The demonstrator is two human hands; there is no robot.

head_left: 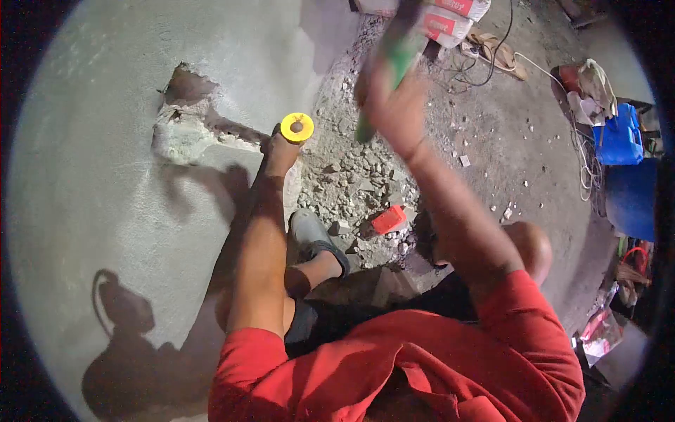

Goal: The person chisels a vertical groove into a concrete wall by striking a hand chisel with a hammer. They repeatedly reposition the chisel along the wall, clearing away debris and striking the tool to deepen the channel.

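Note:
My left hand (283,153) is wrapped round a chisel with a round yellow guard (297,127), held against the grey wall (105,162) by a chipped groove (235,131). The chisel's tip is hidden. Raised to the right, my right hand (399,105) grips the green handle of a hammer (399,60); hand and tool are blurred by motion. The hammer is apart from the chisel. A broken hollow (184,119) with rough edges lies at the groove's left end.
Rubble (351,176) covers the floor along the wall, with a red block (389,219) on it. Bags (446,24) lie at the top. At the right are cables (587,162), a blue container (619,137) and a blue drum (631,200). My shoe (309,232) stands beside the wall.

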